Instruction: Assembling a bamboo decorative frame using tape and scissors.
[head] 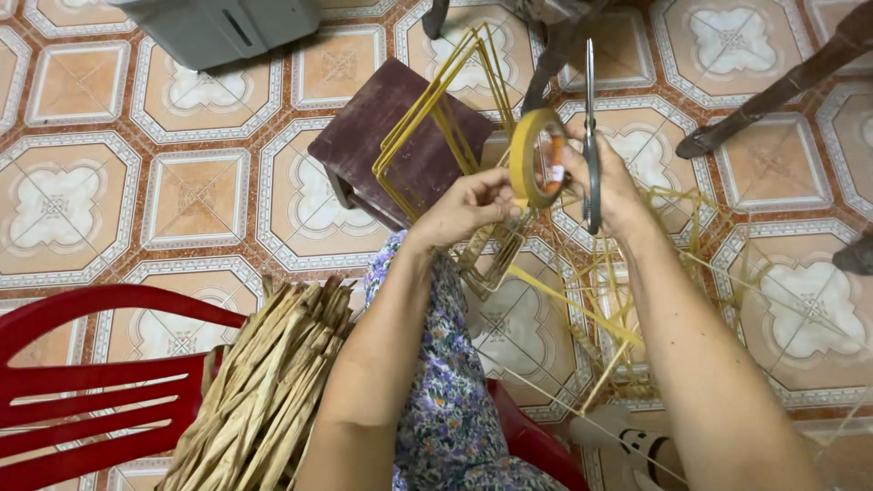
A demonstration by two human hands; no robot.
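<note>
Head view: tape roll and scissors are gripped by closed right hand; left hand is pinched on tape end near yellow frame. Risk: scissors could slip, as grip is shared w/ roll.

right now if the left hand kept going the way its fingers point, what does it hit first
Most likely the roll of yellow tape, just beyond the left hand, whose fingertips already seem to reach its rim. The right hand holds that roll together with scissors. Depth is hard to judge.
</note>
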